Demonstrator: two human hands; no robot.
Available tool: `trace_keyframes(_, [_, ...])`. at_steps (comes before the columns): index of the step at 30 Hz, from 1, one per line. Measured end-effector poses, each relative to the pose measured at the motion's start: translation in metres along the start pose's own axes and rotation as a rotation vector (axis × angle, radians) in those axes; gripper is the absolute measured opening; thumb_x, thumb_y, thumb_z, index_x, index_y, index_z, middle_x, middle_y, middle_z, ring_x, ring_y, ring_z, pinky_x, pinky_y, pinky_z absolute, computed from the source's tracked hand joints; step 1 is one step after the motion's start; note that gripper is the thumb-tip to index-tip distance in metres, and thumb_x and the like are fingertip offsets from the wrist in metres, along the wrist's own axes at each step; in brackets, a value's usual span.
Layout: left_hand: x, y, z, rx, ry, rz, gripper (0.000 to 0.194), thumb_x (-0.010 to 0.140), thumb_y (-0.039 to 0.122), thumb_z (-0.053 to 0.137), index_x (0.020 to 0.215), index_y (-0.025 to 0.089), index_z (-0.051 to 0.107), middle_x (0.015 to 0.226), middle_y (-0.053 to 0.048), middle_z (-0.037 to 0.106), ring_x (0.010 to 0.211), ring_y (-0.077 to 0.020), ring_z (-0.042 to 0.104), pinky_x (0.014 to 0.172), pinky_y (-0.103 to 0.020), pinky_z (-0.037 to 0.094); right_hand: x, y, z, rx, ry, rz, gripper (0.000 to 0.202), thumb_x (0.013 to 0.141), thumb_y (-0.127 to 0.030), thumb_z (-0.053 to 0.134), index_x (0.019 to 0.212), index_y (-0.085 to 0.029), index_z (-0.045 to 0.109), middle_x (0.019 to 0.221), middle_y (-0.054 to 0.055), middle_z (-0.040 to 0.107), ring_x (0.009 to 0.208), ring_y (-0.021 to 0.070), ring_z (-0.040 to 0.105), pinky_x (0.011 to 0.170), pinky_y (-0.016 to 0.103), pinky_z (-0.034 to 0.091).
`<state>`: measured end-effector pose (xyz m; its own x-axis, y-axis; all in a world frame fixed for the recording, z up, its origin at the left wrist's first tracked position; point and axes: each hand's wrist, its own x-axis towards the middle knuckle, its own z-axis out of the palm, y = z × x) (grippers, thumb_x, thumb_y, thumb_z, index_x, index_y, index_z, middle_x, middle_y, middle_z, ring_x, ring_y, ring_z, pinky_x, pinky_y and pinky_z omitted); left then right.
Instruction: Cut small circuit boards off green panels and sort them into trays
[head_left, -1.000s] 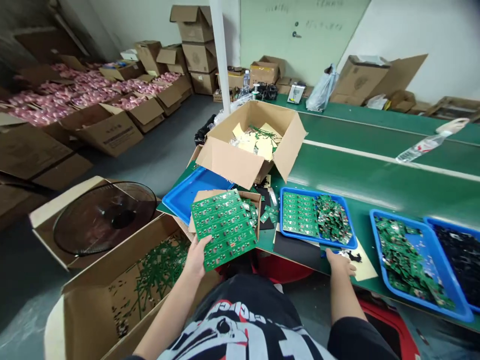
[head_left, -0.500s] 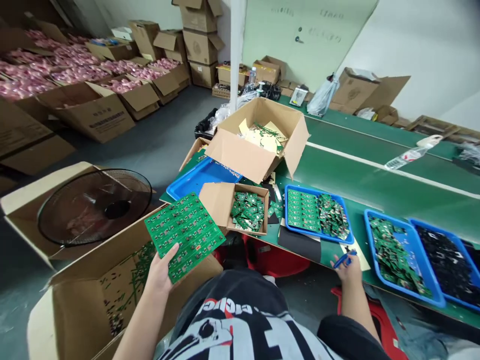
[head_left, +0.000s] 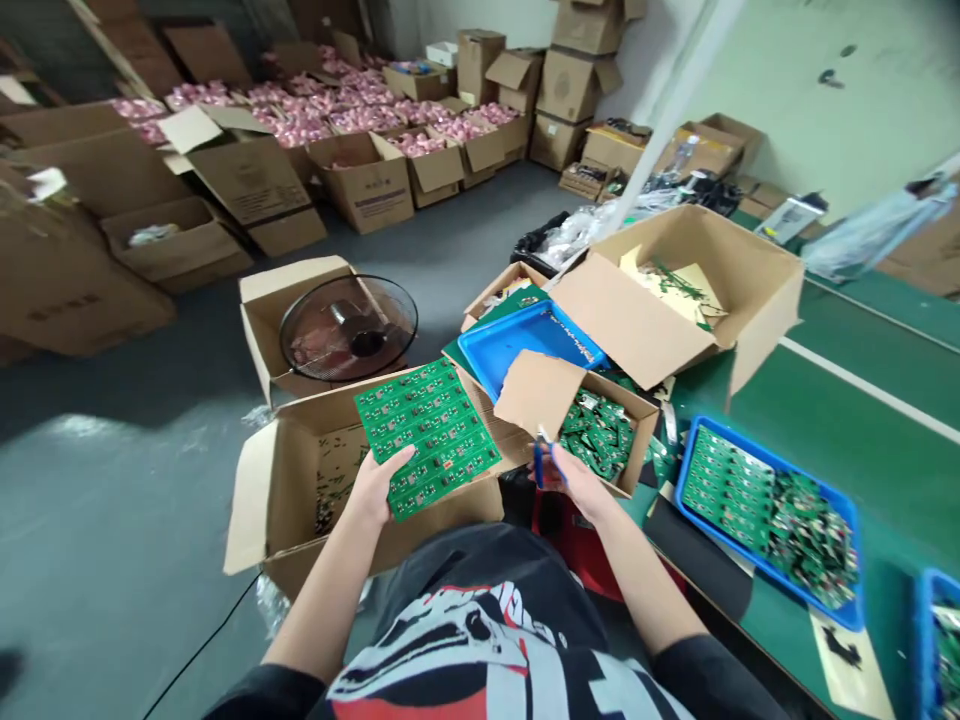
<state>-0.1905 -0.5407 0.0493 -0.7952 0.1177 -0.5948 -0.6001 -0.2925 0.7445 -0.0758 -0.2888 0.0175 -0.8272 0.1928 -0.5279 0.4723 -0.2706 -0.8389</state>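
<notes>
A green circuit board panel (head_left: 431, 425), covered in rows of small components, is tilted up in front of me. My left hand (head_left: 381, 482) grips its lower left edge, thumb on top. To its right, my right hand (head_left: 566, 470) is closed around blue-handled pliers or cutters (head_left: 538, 462), their metal tip pointing up, apart from the panel. Just beyond the right hand sits a small cardboard box (head_left: 641, 445) filled with loose green board pieces. Beneath the panel stands a large open carton (head_left: 300, 480) with scraps on its bottom.
A blue tray (head_left: 487, 350) lies past the panel. On the right, another blue tray (head_left: 694, 500) holds panels and small boards on the green table (head_left: 795, 400). A big carton (head_left: 637, 310) with scraps stands behind. A fan (head_left: 349, 330) rests over a box at left.
My right hand has come from the right side of the table to beside the panel, carrying the blue-handled tool. My view has turned left. The left hand still holds the panel.
</notes>
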Motion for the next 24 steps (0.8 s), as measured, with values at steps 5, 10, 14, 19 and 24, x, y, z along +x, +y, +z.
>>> trace_keyframes(5, [-0.011, 0.011, -0.031, 0.039, 0.032, 0.115, 0.048, 0.047, 0.024, 0.080, 0.091, 0.015, 0.061, 0.087, -0.007, 0.070, 0.081, -0.0262, 0.066, 0.075, -0.040, 0.052, 0.030, -0.021, 0.067, -0.270, -0.257, -0.102, 0.055, 0.067, -0.066, 0.052, 0.088, -0.016, 0.061, 0.074, 0.002, 0.059, 0.069, 0.0149, 0.055, 0.072, 0.031, 0.044])
trace_keyframes(10, [-0.023, 0.016, -0.047, 0.032, 0.095, 0.164, 0.049, 0.046, 0.024, 0.081, 0.090, 0.015, 0.061, 0.085, -0.006, 0.070, 0.081, -0.0262, 0.065, 0.072, -0.038, 0.053, 0.037, -0.023, 0.091, -0.287, -0.371, -0.101, 0.056, 0.068, -0.070, 0.047, 0.079, -0.016, 0.059, 0.065, 0.000, 0.054, 0.059, 0.0121, 0.051, 0.062, 0.028, 0.043])
trace_keyframes(14, [-0.029, 0.020, -0.055, 0.044, 0.118, 0.170, 0.049, 0.046, 0.023, 0.081, 0.090, 0.015, 0.062, 0.088, -0.007, 0.070, 0.083, -0.0269, 0.065, 0.072, -0.038, 0.053, 0.038, -0.026, 0.099, -0.319, -0.432, -0.090, 0.055, 0.066, -0.070, 0.049, 0.069, -0.016, 0.056, 0.060, 0.000, 0.052, 0.056, 0.0113, 0.048, 0.058, 0.026, 0.041])
trace_keyframes(19, [-0.035, 0.025, -0.065, 0.068, 0.109, 0.173, 0.051, 0.046, 0.023, 0.081, 0.092, 0.013, 0.062, 0.094, -0.010, 0.069, 0.087, -0.0282, 0.064, 0.074, -0.039, 0.053, 0.038, -0.028, 0.105, -0.363, -0.462, -0.118, 0.057, 0.066, -0.070, 0.049, 0.077, -0.015, 0.059, 0.061, 0.000, 0.051, 0.055, 0.0108, 0.046, 0.055, 0.025, 0.038])
trace_keyframes(24, [-0.038, 0.027, -0.068, 0.088, 0.117, 0.204, 0.054, 0.045, 0.024, 0.082, 0.094, 0.013, 0.062, 0.095, -0.011, 0.068, 0.089, -0.0292, 0.063, 0.075, -0.039, 0.052, 0.040, -0.020, 0.109, -0.351, -0.491, -0.107, 0.053, 0.070, -0.067, 0.047, 0.084, -0.017, 0.060, 0.054, -0.003, 0.043, 0.049, 0.0097, 0.039, 0.048, 0.023, 0.032])
